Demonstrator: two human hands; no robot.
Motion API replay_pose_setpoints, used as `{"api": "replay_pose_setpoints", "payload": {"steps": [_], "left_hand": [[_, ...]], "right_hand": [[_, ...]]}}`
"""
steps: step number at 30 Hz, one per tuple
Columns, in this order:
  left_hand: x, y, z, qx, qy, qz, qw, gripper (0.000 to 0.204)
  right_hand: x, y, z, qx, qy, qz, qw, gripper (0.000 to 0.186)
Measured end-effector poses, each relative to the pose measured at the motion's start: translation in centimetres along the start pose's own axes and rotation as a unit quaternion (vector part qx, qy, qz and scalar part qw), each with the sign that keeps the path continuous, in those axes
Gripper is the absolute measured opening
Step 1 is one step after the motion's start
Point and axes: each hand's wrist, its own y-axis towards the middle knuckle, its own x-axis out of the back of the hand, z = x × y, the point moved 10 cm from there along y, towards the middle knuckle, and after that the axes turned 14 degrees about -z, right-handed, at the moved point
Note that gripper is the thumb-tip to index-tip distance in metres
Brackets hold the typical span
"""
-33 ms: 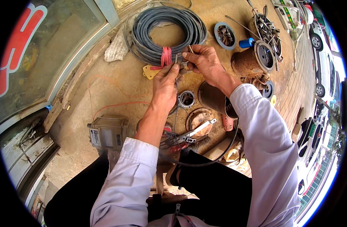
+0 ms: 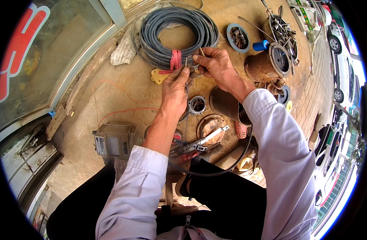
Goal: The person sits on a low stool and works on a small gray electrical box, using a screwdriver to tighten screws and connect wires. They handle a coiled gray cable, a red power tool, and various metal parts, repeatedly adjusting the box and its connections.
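Okay so, both hands are up close together, just in front of the big coil of black cable (image 2: 151, 28), with 1 strip of red tape (image 2: 175, 60) wrapped around it. Left hand (image 2: 175, 90) has thumb and index finger pinching a thin grey wire (image 2: 186, 62), whose bare-looking tip pokes up past the fingertips; the rest hangs down towards the pile of tools below. Right hand (image 2: 219, 66) is right beside it, thumb and index closed on a slim piece (image 2: 201, 51) with only a tannish tip showing, too small to say what it is. Other fingers are curled in.

Just below the coil there's a yellow tool body (image 2: 157, 76), partly behind the left hand. Under the right wrist sits a dark metal cylinder (image 2: 224, 105), with a small round metal housing (image 2: 198, 105) to its left. Further down: 1 rusty disc (image 2: 210, 131) and red-handled pliers (image 2: 188, 156). Boxy meter (image 2: 117, 140) is off to the left, near an orange-red lead (image 2: 127, 110). Up right, 1 blue-grey dish (image 2: 229, 42) holds metal scraps (image 2: 238, 38).
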Motion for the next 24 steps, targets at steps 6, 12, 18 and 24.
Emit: {"api": "replay_pose_setpoints", "payload": {"steps": [6, 12, 18, 24], "left_hand": [[0.4, 1.1, 0.5, -0.005, 0.003, 0.002, 1.0, 0.015], [0.0, 1.1, 0.3, -0.027, 0.02, 0.013, 0.999, 0.013], [-0.1, 1.2, 0.4, -0.047, 0.013, 0.014, 0.999, 0.013], [0.1, 1.3, 0.4, -0.048, 0.015, 0.005, 0.999, 0.011]], "right_hand": [[-0.1, 0.0, 0.2, 0.0, 0.02, -0.006, 1.0, 0.008], [-0.1, 0.0, 0.0, 0.0, 0.013, -0.001, 1.0, 0.008], [-0.2, -0.3, 0.6, 0.004, 0.013, -0.014, 1.0, 0.009], [-0.3, -0.2, 0.3, 0.0, 0.008, -0.007, 1.0, 0.009]]}}
